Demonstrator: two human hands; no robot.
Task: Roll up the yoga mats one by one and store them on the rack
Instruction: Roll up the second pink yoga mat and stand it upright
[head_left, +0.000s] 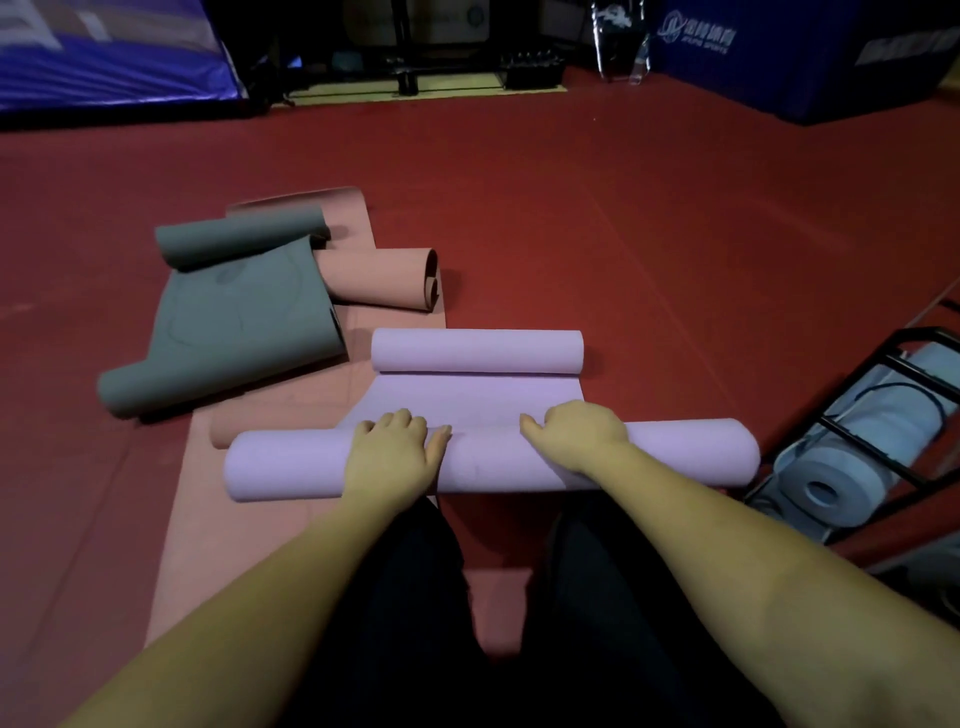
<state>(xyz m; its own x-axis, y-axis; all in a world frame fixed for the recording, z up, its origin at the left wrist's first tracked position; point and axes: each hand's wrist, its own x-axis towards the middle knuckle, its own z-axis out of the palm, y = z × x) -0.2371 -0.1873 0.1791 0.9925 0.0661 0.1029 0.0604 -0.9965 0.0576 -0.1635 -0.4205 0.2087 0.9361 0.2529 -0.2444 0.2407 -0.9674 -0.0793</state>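
A lilac yoga mat (478, 397) lies on the red floor in front of my knees, curled up at both ends with a short flat stretch between. My left hand (397, 447) rests flat on top of the near roll (291, 470), fingers spread forward. My right hand (582, 434) presses on the same roll further right, its fingers bent over the top. To the left lie a grey mat (244, 312) and a pink mat (379, 280), both half unrolled. The black rack (914, 415) stands at the right edge.
A pale blue rolled mat (826, 486) lies in the rack's lower bay. Another pink mat (187, 551) lies flat under my left arm. Blue padded blocks (800, 57) and dark equipment line the far wall. Open red floor stretches beyond the mats.
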